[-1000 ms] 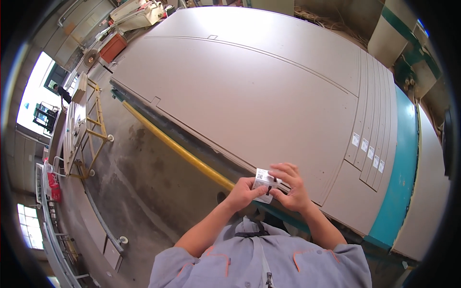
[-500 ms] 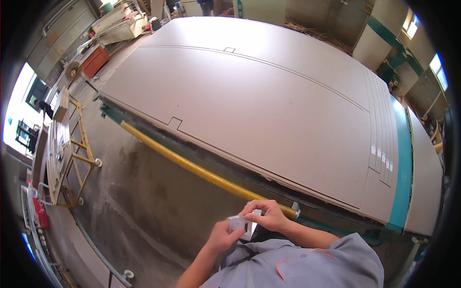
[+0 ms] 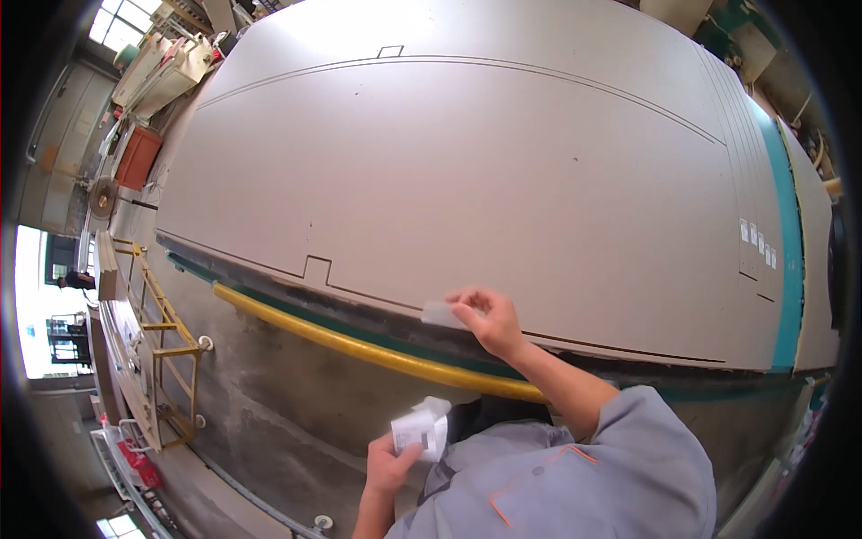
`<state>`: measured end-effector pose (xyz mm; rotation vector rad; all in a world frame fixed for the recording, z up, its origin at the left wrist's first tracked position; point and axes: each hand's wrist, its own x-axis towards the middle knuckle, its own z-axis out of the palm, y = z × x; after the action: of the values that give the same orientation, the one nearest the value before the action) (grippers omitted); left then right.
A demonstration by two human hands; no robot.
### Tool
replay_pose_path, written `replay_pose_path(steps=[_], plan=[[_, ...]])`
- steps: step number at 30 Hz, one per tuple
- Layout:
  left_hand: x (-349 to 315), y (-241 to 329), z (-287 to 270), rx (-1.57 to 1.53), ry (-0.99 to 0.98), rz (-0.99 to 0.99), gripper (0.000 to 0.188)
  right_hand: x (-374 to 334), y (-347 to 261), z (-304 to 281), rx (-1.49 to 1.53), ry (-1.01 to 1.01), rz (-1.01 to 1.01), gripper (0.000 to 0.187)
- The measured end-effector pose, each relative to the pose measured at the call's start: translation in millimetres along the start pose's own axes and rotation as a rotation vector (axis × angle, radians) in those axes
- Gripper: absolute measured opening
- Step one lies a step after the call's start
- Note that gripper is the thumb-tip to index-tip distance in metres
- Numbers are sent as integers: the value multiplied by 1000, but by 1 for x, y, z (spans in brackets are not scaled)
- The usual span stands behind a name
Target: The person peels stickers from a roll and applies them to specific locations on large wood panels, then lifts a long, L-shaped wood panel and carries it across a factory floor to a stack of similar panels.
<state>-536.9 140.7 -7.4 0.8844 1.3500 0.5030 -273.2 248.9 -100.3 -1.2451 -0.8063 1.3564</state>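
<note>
Between the thumb and fingers of my left hand (image 3: pixel 388 467) is a folded strip of white labels (image 3: pixel 420 433) with dark print, held low in front of my body. My right hand (image 3: pixel 489 316) pinches a single pale label (image 3: pixel 442 313) by its right end, over the near edge of the large grey-beige board (image 3: pixel 503 207). Whether the label touches the board, I cannot tell. Cut lines run along the board, with a small notch outline near its front edge. Several white labels (image 3: pixel 759 242) lie on the narrow strips at the board's right end.
A yellow tube (image 3: pixel 359 346) runs along the near side of the machine bed. On the right is a teal strip (image 3: pixel 784 225). To the left stand a yellow wheeled cart (image 3: pixel 171 350) with boards, an orange-red box (image 3: pixel 139 157) and, farther off, a person (image 3: pixel 76 280).
My hands have come apart. The right one has moved up and forward to the board's edge with a single label, while the left keeps the strip lower down. The view has shifted.
</note>
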Motion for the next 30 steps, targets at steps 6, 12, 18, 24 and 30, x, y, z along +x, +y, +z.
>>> replay_pose_path(steps=[6,12,18,24,30], plan=[[50,61,-20,14,17,83,26,123,-2,-54,-237,452,-288,10],[114,101,-41,-87,28,174,19,146,-69,-120,-1218,635,-991,8],[182,168,-59,-190,-83,364,21,111,-44,-72,-1352,204,-401,69],[230,210,-41,-139,-272,383,26,91,-31,-66,-1452,259,-301,74],[270,218,-38,-151,-344,380,30,69,-40,-33,-1220,181,-201,54]])
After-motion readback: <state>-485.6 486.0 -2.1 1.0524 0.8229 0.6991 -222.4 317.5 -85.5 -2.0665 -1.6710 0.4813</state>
